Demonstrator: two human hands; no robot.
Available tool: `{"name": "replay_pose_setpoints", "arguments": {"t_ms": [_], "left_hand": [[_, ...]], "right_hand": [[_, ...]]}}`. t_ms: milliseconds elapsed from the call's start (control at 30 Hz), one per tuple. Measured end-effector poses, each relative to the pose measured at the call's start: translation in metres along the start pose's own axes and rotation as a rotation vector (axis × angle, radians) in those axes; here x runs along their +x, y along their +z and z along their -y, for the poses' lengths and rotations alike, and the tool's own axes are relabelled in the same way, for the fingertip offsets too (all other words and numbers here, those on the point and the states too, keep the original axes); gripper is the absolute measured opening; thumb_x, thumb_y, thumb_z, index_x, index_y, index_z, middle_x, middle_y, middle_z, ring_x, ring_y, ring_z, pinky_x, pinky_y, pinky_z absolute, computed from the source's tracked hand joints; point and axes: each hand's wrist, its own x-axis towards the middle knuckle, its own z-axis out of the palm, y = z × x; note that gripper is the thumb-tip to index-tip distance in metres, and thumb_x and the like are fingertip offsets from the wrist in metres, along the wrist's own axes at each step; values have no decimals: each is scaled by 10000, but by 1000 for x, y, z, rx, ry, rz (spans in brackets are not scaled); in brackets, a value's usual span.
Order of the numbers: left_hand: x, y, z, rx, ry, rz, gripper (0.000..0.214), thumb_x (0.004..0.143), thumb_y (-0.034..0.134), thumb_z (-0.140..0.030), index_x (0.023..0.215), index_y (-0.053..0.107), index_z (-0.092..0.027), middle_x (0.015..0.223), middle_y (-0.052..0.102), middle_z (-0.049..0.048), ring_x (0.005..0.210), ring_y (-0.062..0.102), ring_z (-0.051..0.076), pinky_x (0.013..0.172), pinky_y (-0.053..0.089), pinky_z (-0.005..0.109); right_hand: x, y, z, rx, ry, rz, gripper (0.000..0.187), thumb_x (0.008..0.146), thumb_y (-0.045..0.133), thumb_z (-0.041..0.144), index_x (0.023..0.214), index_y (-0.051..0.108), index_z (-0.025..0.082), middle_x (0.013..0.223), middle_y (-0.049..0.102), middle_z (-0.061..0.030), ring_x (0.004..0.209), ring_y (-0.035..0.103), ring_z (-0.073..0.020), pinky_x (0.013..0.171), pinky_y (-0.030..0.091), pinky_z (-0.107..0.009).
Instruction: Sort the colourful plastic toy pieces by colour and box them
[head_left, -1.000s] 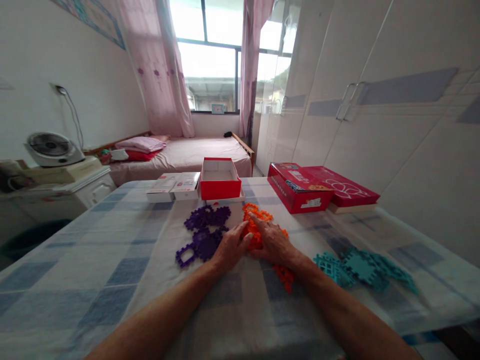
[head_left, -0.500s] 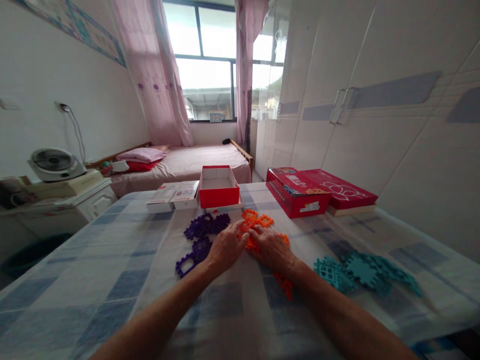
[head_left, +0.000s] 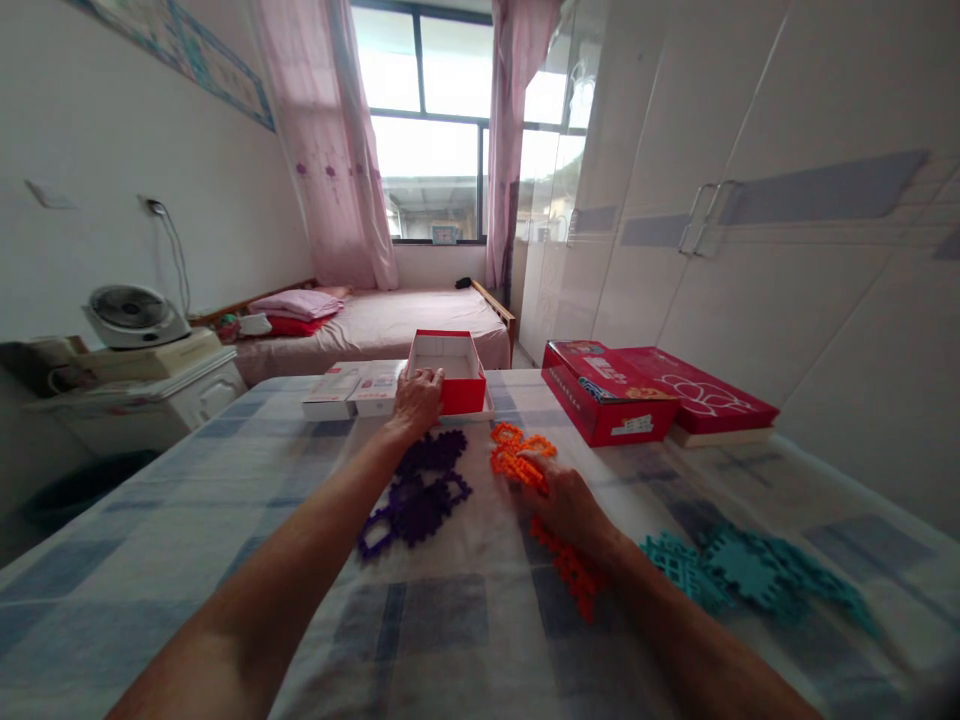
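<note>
My left hand (head_left: pixel 417 397) reaches forward and grips the near left corner of an open red box (head_left: pixel 448 368) at the far side of the table. My right hand (head_left: pixel 564 500) lies on a pile of orange plastic puzzle pieces (head_left: pixel 517 455), fingers curled over them. More orange pieces (head_left: pixel 571 570) trail back along my right forearm. Purple puzzle pieces (head_left: pixel 420 490) lie just right of my left forearm.
Teal puzzle pieces (head_left: pixel 739 568) sit at the right of the checked tablecloth (head_left: pixel 420 620). Two red boxes (head_left: pixel 611 395) stand at the back right, white booklets (head_left: pixel 349 388) at the back left. A bed, a fan and a wardrobe surround the table.
My left hand left the orange pieces and moved forward to the open red box. My right hand stayed on the orange pile. The camera shifted slightly.
</note>
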Motion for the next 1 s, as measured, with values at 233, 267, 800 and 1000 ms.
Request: {"name": "replay_pose_setpoints", "arguments": {"t_ms": [233,267,800,1000], "left_hand": [[-3,-29,-5,8,83,45,138,769,580,-167,902,599,-140,975,595,130,966,553,269,827,431,354],[-10,-36,-6,12,93,35,137,782,570,-179,913,588,-146,980,588,122,960,549,264,822,431,352],[-181,-135,-56,-205,440,71,99,822,524,-123,776,504,-209,796,562,23,680,519,180,574,414,288],[-216,-137,-80,-317,428,-1,132,856,463,-127,778,509,-224,781,575,42,646,519,182,538,426,296]], "right_hand": [[3,-9,-1,181,73,-79,399,790,484,257,1173,558,170,1052,664,-96,941,624,-224,858,466,-353],[3,-9,-2,221,95,-94,400,786,483,262,1168,558,168,1018,672,-86,907,630,-214,831,475,-338],[10,-79,38,1006,254,-429,229,718,597,329,871,619,160,801,656,-31,622,579,-111,623,526,-284],[-6,-71,100,555,-84,1,478,743,629,400,1175,568,206,1033,658,-58,885,627,-179,782,518,-341]]}}
